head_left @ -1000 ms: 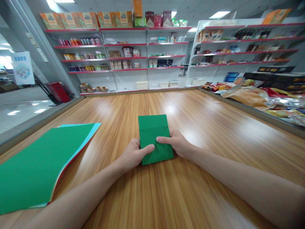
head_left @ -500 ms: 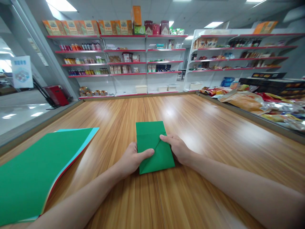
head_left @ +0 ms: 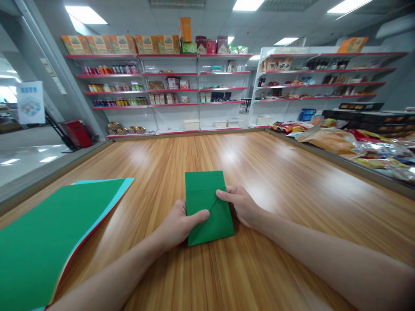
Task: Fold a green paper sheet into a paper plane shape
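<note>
- The folded green paper (head_left: 207, 207) lies flat on the wooden table (head_left: 275, 181), right in front of the person.
- Left hand (head_left: 178, 224) grips its left edge, thumb pressed on top.
- Right hand (head_left: 241, 205) pins the right edge, forefinger on a diagonal crease.
- A stack of coloured sheets (head_left: 48, 242) sits well off to the left.

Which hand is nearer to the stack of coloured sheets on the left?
Left. The left hand rests on the folded green paper, on the side facing the stack of coloured sheets; the right hand is on its far side.
</note>
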Demonstrator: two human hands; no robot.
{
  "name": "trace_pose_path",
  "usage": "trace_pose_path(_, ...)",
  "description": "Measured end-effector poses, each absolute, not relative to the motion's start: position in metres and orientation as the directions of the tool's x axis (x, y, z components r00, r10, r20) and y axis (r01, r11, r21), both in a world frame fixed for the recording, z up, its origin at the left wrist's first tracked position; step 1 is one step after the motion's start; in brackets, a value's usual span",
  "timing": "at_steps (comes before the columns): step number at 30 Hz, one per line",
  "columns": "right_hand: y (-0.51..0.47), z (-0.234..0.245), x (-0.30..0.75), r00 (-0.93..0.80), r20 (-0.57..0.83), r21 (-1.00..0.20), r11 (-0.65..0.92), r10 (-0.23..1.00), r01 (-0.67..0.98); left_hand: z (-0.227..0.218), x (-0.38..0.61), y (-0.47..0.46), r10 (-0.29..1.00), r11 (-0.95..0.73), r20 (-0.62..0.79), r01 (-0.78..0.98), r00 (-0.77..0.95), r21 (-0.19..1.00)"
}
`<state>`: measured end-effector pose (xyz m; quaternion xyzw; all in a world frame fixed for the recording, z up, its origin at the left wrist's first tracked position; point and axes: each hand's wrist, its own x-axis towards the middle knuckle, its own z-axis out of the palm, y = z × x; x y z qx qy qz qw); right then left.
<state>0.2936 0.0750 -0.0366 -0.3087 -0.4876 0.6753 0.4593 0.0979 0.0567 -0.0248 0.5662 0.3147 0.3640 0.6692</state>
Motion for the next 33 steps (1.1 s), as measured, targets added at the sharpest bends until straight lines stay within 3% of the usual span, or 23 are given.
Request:
trace_pose_path(8, 0.0759, -0.0371, 0.2916, -0.329, 0.047, -0.925, -0.083, 0.943, -0.37, -0.0257, 0.097, 0.0584, 0.828, 0.076, 0.016, -0.14, 0.56, 0.987)
trace_pose_path(15, 0.0726, -0.036, 0.2918, -0.437, 0.054, -0.974, -0.05, 0.898, -0.222, -0.0255, 0.0985, 0.0597, 0.868, 0.072, 0.013, -0.15, 0.497, 0.986)
trace_pose_path(19, 0.0716, -0.0356, 0.2914, -0.438, 0.045, -0.974, -0.059, 0.898, -0.22, -0.0256, 0.0983, 0.0593, 0.852, 0.048, 0.051, -0.174, 0.52, 0.984)
trace_pose_path(33, 0.0734, -0.034, 0.2878, -0.188, -0.023, -0.942, -0.084, 0.982, -0.324, -0.0245, 0.0974, 0.0606, 0.821, 0.064, 0.049, -0.177, 0.569, 0.982)
